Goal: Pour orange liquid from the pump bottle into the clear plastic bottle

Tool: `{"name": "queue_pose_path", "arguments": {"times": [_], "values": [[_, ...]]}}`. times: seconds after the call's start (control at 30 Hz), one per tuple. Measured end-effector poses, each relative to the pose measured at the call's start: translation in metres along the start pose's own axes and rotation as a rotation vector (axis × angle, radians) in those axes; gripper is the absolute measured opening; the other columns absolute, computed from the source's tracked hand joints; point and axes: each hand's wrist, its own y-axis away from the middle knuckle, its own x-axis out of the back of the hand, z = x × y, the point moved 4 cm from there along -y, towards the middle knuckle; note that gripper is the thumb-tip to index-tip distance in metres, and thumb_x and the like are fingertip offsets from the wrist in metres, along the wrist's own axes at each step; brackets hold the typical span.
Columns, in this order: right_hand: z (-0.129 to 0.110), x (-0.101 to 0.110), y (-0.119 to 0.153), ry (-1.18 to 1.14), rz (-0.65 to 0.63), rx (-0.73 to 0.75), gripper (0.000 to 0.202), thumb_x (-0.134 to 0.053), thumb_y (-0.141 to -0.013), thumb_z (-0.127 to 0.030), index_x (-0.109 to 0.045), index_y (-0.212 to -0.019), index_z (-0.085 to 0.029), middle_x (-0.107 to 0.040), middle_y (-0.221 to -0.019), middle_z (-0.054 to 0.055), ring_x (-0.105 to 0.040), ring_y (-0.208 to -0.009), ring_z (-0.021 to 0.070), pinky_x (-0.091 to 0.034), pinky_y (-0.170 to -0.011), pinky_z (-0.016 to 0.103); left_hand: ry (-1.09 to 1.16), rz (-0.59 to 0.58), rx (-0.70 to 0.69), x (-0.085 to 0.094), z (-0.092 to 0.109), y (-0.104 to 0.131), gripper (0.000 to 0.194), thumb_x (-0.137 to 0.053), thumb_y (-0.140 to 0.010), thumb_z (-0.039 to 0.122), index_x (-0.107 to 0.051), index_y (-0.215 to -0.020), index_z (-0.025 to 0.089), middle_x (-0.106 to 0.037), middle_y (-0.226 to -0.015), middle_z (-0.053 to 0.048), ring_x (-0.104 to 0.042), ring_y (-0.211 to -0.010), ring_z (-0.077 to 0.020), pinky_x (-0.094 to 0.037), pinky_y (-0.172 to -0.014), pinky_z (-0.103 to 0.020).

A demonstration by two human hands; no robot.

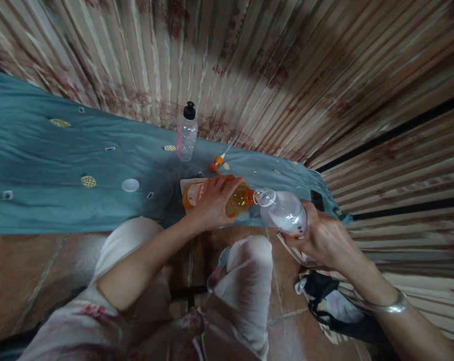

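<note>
My left hand (219, 198) is wrapped round an orange bottle (240, 198) with a label, tipped on its side with its neck pointing right. Its mouth meets the mouth of a clear bottle (285, 210), which my right hand (319, 230) grips from the right. The clear bottle leans with its neck to the left. Whether liquid is passing between the two I cannot tell. Beyond my left hand lies an orange pump top (216, 163) with a pale tube. A transparent bottle with a black cap (188, 131) stands upright farther back.
A teal patterned cloth (110, 135) covers the surface ahead of me. On it are a white round lid (130, 185) and a dark flat object (317, 200) at the right. A pleated curtain (219, 65) hangs behind. A black and white bundle (335, 303) lies at the lower right.
</note>
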Motion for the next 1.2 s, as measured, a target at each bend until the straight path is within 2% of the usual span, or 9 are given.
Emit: {"name": "queue_pose_path", "arguments": {"times": [0.2, 0.37, 0.83, 1.2], "values": [[-0.0013, 0.0015, 0.0002, 0.013, 0.016, 0.006, 0.062, -0.052, -0.081, -0.052, -0.050, -0.119, -0.003, -0.066, -0.065, 0.011, -0.062, -0.054, 0.0268, -0.040, -0.047, 0.033, 0.002, -0.010, -0.002, -0.0006, -0.0002, -0.0007, 0.088, -0.073, -0.066, 0.026, -0.030, -0.142, 0.024, -0.045, -0.137, -0.011, -0.042, -0.126, -0.0309, -0.032, -0.110, -0.050], [-0.0005, 0.0006, 0.0008, 0.008, 0.017, 0.004, 0.064, -0.054, -0.080, -0.053, -0.048, -0.120, -0.003, -0.067, -0.068, 0.011, -0.064, -0.059, 0.0272, -0.042, -0.050, 0.032, 0.001, 0.005, -0.008, -0.0007, -0.0003, 0.0006, 0.088, -0.073, -0.065, 0.025, -0.031, -0.142, 0.023, -0.045, -0.137, -0.011, -0.042, -0.126, -0.0308, -0.033, -0.110, -0.049], [-0.0014, 0.0016, 0.0009, 0.010, 0.024, 0.002, 0.059, -0.054, -0.079, -0.047, -0.049, -0.118, -0.003, -0.065, -0.065, 0.010, -0.061, -0.055, 0.0258, -0.039, -0.047, 0.032, 0.002, -0.003, 0.004, -0.0003, 0.0005, -0.0001, 0.088, -0.074, -0.066, 0.025, -0.032, -0.142, 0.023, -0.045, -0.137, -0.011, -0.042, -0.126, -0.0311, -0.032, -0.110, -0.050], [0.0001, -0.0012, 0.0017, -0.021, 0.007, -0.011, 0.059, -0.056, -0.077, -0.046, -0.048, -0.119, -0.006, -0.066, -0.071, 0.011, -0.063, -0.060, 0.0273, -0.043, -0.052, 0.033, 0.011, 0.007, -0.003, -0.0020, -0.0013, 0.0008, 0.090, -0.075, -0.066, 0.026, -0.030, -0.143, 0.026, -0.044, -0.137, -0.010, -0.042, -0.126, -0.0315, -0.033, -0.109, -0.052]]}}
